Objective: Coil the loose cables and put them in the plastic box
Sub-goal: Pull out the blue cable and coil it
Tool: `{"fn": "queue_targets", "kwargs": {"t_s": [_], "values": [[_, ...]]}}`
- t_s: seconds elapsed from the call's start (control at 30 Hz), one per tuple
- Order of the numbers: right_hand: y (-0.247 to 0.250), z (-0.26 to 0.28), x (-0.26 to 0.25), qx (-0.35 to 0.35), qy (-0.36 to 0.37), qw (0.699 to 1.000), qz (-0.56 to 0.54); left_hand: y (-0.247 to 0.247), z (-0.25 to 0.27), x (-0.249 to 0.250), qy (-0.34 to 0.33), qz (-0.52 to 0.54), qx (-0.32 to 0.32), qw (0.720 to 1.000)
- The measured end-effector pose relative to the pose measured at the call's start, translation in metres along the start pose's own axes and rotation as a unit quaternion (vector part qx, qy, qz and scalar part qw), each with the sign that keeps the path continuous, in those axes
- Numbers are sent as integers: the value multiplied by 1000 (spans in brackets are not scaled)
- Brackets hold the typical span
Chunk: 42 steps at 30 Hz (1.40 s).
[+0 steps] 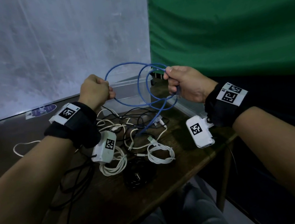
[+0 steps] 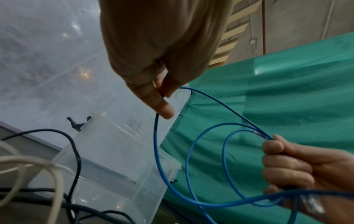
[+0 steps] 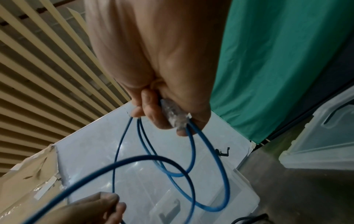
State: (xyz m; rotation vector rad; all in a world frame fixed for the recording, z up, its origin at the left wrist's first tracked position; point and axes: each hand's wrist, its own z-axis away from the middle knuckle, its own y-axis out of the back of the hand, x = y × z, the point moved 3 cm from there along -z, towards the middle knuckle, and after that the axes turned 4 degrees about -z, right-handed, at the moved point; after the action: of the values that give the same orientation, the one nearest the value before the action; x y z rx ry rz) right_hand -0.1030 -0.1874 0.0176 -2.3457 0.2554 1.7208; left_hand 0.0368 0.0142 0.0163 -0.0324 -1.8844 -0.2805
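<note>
Both hands are working one blue cable (image 1: 140, 86) in the air above the worktop (image 1: 185, 155), just in front of the clear plastic box (image 1: 131, 93). The right hand (image 1: 186, 84) is acting as the anchor: its fingers (image 3: 153, 112) are curling tight around the gathered loops plus the clear plug (image 3: 175, 116), probably so the coil is not springing open. The left hand (image 1: 95, 90) is feeding: its fingers (image 2: 159, 104) are closing on a single strand and forming the next turn. Roughly three loops are hanging between the hands, and the tail is running down into the pile.

Count, as far as visible: one blue cable in hand; on the worktop two white cables (image 1: 160, 153) already bundled, one dark coil (image 1: 138, 178), and a tangle of loose white and black leads (image 1: 125, 122) that cannot be counted. One box, seemingly holding nothing yet. A second clear plastic piece (image 3: 325, 136) is sitting to the right, likely the lid.
</note>
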Motion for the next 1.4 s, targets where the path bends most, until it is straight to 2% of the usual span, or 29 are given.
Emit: {"fn": "queue_targets", "kwargs": {"t_s": [0.1, 0.2, 0.33, 0.43, 0.53, 0.6, 0.7, 0.83, 0.93, 1.13, 1.27, 1.4], "values": [[-1, -1, -1, 2, 2, 1000, 3, -6, 9, 1, -18, -123, -78, 989], [-3, -4, -1, -7, 2, 999, 41, -12, 20, 17, -131, -238, -100, 957], [-8, -4, 0, -12, 4, 998, 62, -23, 28, 40, -244, -238, -134, 930], [-10, -2, -2, -19, 5, 998, 60, -29, 29, 45, -277, -287, -138, 907], [-12, 0, -3, -33, 4, 998, 62, -30, 28, 44, -286, -301, -120, 902], [-13, 2, -3, -46, 1, 997, 60, -27, 26, 45, -272, -271, -85, 920], [-13, 4, -2, -57, -1, 997, 53, -19, 18, 43, -216, -169, -33, 961], [-10, 6, -2, -58, -7, 998, 39, -5, 10, 41, -146, -74, 22, 986], [-10, 9, -2, -55, -4, 998, 40, 5, 4, 34, -106, -23, 55, 993], [-17, 6, -10, -22, 9, 1000, 14, 0, -2, 8, -55, -7, 30, 998], [-14, 8, -6, -31, -4, 999, 41, 13, -8, -1, -24, -4, 53, 998], [-16, 12, -5, -36, -18, 998, 37, 15, -15, -12, 8, -8, 26, 1000]]}}
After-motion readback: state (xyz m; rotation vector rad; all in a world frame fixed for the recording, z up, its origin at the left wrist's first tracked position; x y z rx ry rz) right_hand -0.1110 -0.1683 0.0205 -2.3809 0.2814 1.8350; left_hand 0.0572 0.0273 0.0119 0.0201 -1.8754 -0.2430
